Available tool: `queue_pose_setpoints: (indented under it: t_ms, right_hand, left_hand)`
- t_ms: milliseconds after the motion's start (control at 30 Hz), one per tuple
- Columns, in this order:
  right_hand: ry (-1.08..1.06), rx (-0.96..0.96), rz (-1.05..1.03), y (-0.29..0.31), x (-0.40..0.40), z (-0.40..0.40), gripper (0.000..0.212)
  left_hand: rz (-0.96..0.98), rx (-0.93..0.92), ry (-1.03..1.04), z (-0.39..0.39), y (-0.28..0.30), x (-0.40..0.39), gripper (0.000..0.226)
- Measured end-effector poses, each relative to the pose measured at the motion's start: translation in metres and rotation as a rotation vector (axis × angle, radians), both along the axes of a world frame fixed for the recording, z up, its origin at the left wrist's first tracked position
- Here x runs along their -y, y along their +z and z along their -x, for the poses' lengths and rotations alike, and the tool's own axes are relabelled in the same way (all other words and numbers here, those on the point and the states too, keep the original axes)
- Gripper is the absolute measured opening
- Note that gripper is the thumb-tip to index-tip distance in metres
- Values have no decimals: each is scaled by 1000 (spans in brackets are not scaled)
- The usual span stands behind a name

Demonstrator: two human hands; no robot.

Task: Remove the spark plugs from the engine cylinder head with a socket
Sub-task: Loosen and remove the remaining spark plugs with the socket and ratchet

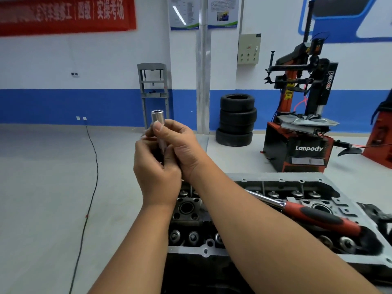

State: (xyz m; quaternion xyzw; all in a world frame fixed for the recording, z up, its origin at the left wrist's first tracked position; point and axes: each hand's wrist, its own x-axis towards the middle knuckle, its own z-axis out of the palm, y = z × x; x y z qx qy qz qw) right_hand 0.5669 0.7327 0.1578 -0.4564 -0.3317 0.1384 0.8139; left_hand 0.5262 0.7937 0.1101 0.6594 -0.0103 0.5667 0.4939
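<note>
1. Two forearms reach up from the bottom edge, crossing over the cylinder head (318,181), a grey casting with dark valve gear that lies low and to the right.
2. On the head rests a ratchet (314,216) with a red and black grip, its steel shank pointing up-left under the right forearm.
3. Raised above the head, the left hand (157,172) curls its fingers round the lower end of the socket (158,124).
4. Right hand (180,145) pinches the socket higher up, thumb on its side; the chrome tube stands upright, open end on top.
5. Farther off stand stacked tyres (236,119) and a tyre changer (301,124).
6. On the back wall hangs a red banner (65,13).
</note>
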Motion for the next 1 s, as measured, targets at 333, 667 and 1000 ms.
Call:
queue_pose_setpoints:
  t_ms: [333,667,1000]
  right_hand:
    - [-55,77,51,-2,2,4,40]
    - [-68,33,27,-4,6,8,37]
    - [-69,17,14,-3,8,10,43]
  left_hand:
    - [140,-93,-188,-2,-3,-3,36]
    - [138,-55,-201,0,-4,-1,30]
    - [85,-71,-146,2,-3,-1,26]
